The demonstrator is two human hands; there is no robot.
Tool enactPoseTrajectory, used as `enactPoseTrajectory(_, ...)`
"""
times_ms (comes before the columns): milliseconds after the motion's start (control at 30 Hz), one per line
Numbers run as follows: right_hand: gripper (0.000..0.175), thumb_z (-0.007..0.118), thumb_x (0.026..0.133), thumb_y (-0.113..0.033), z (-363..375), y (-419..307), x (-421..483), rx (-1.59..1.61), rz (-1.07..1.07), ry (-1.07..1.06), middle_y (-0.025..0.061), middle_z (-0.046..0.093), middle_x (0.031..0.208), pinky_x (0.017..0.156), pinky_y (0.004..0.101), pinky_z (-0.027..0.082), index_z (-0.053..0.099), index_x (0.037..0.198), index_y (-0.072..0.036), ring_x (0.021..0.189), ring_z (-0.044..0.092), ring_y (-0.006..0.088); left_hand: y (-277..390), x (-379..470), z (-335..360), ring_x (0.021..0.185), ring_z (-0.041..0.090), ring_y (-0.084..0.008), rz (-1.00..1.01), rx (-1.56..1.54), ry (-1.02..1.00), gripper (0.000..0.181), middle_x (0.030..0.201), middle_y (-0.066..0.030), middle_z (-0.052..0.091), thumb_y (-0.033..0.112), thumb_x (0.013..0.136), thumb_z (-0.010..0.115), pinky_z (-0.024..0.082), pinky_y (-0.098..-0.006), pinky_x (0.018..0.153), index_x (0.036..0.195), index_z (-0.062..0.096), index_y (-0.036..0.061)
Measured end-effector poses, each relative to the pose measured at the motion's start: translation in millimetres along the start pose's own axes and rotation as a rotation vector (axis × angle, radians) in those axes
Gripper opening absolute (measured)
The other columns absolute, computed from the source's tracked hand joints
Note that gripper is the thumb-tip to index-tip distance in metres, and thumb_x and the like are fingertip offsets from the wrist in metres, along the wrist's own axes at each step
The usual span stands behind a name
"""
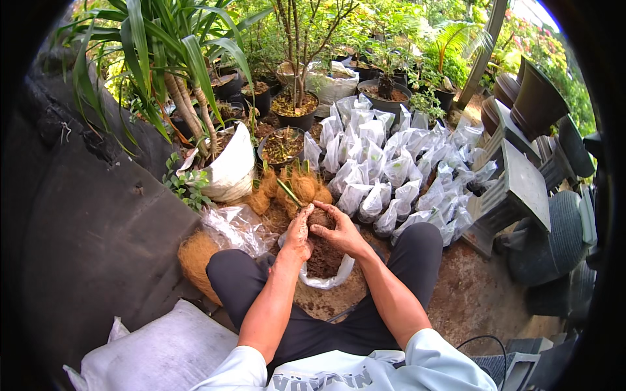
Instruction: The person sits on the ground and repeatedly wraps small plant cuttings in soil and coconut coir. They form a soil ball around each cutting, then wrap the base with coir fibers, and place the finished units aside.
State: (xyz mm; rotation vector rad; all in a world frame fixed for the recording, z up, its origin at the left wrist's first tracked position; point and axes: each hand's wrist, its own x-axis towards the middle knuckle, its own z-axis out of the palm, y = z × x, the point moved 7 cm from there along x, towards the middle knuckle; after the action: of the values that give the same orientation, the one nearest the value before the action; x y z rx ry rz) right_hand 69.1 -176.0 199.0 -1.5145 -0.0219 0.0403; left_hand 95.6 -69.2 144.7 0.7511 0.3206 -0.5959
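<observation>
Between my knees, my left hand (298, 235) and my right hand (341, 233) are cupped around a ball of brown soil (321, 219). Both hands are smeared with soil. A green cut stem (289, 192) slants up and left from the ball's left side, by my left fingertips. Below my hands is a white plastic bag with a rolled rim (326, 282), holding loose dark soil (323, 261). Just beyond my fingers lie several balls wrapped in brown fibre (304, 188), with green stubs showing among them.
Many clear plastic-covered seedlings (376, 200) crowd the ground ahead right. Crumpled clear plastic (238, 229) and a fibre bundle (198, 261) lie left. A filled white sack (161, 347) is at lower left. Plant pots (543, 97) and grey pedestals (518, 183) stack at right.
</observation>
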Motion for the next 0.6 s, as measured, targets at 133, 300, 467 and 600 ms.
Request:
enactPoseTrajectory(133,0.066,0.08,0.085,-0.019,0,-7,-1,-0.15,-0.03,0.052,0.0094,0.057,0.134,0.108,0.0341,0.038,0.051,0.141,0.0,0.126,0.05,0.0178,3,-4,-3,0.099,0.066,-0.0166,-0.019,0.252,0.021,0.029,0.108,-0.0023,0.068,0.028,0.097,0.063,0.057,-0.043,0.079,0.121,0.064,0.0123)
enactPoseTrajectory(300,0.069,0.079,0.081,-0.013,4,-23,-1,-0.116,-0.034,0.008,0.0134,0.06,0.132,0.107,0.0341,0.042,0.05,0.142,-0.001,0.122,0.055,0.0203,28,-19,15,0.104,0.066,-0.0171,0.121,0.305,-0.033,0.029,0.113,-0.0049,0.066,0.014,0.096,0.064,0.057,-0.0346,0.084,0.123,0.06,0.0059)
enactPoseTrajectory(467,0.069,0.079,0.081,-0.011,19,-62,27,-0.02,-0.105,-0.098,0.0128,0.06,0.133,0.104,0.0349,0.045,0.05,0.142,-0.002,0.121,0.055,0.0181,84,-41,52,0.105,0.065,-0.0163,0.256,0.416,-0.084,0.038,0.114,-0.0063,0.065,0.008,0.093,0.068,0.054,-0.0312,0.086,0.128,0.054,0.004)
enactPoseTrajectory(600,0.072,0.08,0.081,-0.005,53,-99,67,-0.081,-0.173,-0.184,0.0126,0.06,0.133,0.1,0.0334,0.05,0.046,0.145,-0.003,0.118,0.058,0.0183,152,-60,59,0.099,0.067,-0.0164,0.371,0.361,-0.141,0.039,0.113,-0.0056,0.066,0.01,0.092,0.068,0.057,-0.0317,0.078,0.128,0.055,0.0062)
